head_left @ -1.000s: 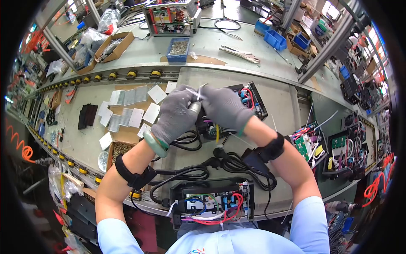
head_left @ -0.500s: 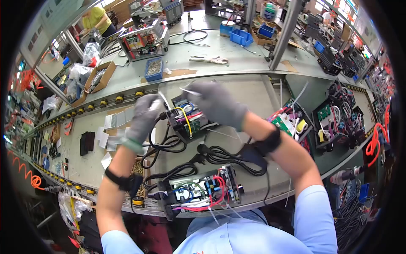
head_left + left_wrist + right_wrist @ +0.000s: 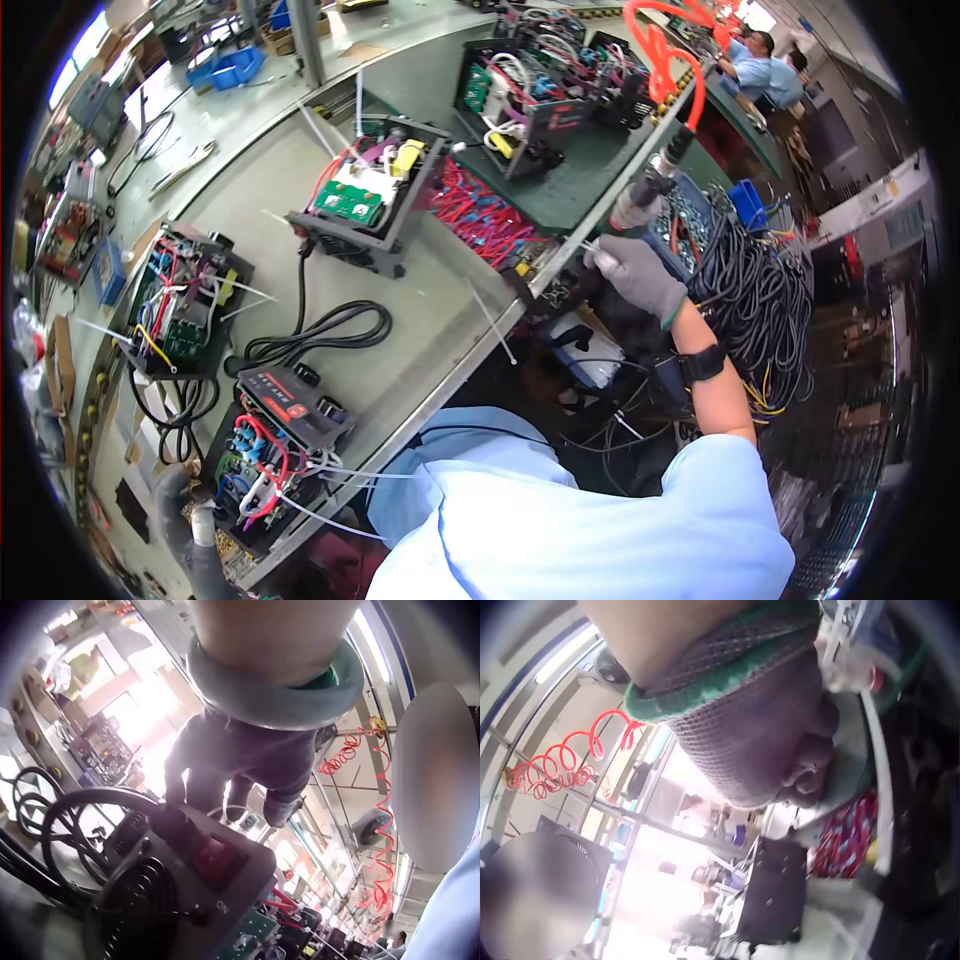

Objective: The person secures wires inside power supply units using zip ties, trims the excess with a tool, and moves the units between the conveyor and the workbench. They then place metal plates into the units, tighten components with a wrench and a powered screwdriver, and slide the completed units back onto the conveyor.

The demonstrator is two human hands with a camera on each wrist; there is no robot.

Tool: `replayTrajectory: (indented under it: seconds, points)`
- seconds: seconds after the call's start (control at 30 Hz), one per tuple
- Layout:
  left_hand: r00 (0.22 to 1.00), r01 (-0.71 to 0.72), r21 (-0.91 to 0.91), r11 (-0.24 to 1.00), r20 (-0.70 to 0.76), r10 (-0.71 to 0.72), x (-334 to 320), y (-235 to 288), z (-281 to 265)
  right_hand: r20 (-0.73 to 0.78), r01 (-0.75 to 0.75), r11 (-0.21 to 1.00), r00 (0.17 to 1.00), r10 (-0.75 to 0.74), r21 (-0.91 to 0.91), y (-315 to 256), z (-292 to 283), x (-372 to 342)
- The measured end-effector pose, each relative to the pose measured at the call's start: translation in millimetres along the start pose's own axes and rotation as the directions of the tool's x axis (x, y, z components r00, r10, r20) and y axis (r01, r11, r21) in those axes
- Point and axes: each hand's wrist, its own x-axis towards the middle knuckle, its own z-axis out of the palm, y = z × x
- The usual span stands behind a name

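Black boxy electronics unit [image 3: 262, 470] slants lower left to upper right; red switch [image 3: 220, 860] reads "ON". Left hand [image 3: 190, 530]: grip loosely apart; right hand [image 3: 642, 278]: curled, hold unclear.

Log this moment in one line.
left hand: open, beside nearest unit | right hand: fingers curled by hose-fed tool, grip unclear | black cord: looped on bench

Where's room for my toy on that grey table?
The grey table is free between the looped black cord and white strip, and between two boxes farther back. It's crowded by the left hand, beside another box.
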Motion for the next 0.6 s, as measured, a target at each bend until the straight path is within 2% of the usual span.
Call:
replayTrajectory:
  seconds: [0.03,0.07,0.1,0.13,0.17,0.27,0.33,0.4,0.43,0.47,0.5,0.53,0.6]
  points:
    - [1.0,0.007,0.054,0.999,0.02,-0.008,10,24,12,0.039,-0.108,0.994,0.993,0.109,-0.016,10,1,-13]
    - [0.999,0.012,0.109,0.994,0.04,-0.017,16,38,19,0.028,-0.119,0.993,0.992,0.119,-0.012,15,4,-24]
    - [0.991,-0.024,0.174,0.985,0.135,0.0,26,36,15,-0.014,-0.217,0.961,0.976,0.218,-0.172,19,7,-34]
    - [0.99,-0.039,0.174,0.984,0.143,0.014,28,37,14,-0.07,-0.314,0.893,0.949,0.309,-0.321,23,9,-41]
    - [0.985,-0.091,0.197,0.976,0.162,0.059,30,38,13,-0.119,-0.339,0.823,0.939,0.321,-0.456,26,10,-45]
    - [0.97,-0.201,0.203,0.958,0.178,0.166,35,40,16,-0.202,-0.361,0.763,0.932,0.3,-0.536,42,12,-48]
    - [0.969,-0.183,0.231,0.956,0.206,0.136,36,41,18,-0.144,-0.318,0.779,0.947,0.286,-0.54,42,9,-42]
    - [0.964,-0.214,0.258,0.942,0.212,0.161,33,54,23,-0.142,-0.274,0.815,0.962,0.235,-0.51,41,14,-37]
    - [0.951,-0.278,0.247,0.928,0.209,0.229,31,72,30,-0.14,-0.271,0.821,0.963,0.233,-0.503,34,14,-33]
    - [0.935,-0.335,0.241,0.911,0.206,0.289,27,84,33,-0.001,-0.212,0.797,0.967,0.256,-0.566,23,12,-30]
    - [0.951,-0.268,0.227,0.936,0.216,0.22,23,86,31,0.14,-0.14,0.774,0.949,0.284,-0.618,15,16,-28]
    - [0.953,-0.262,0.237,0.936,0.219,0.211,20,88,31,0.151,-0.134,0.78,0.948,0.281,-0.611,10,27,-27]
    - [0.956,-0.25,0.19,0.949,0.202,0.212,15,88,32,0.358,-0.013,0.626,0.811,0.463,-0.78,3,54,-37]
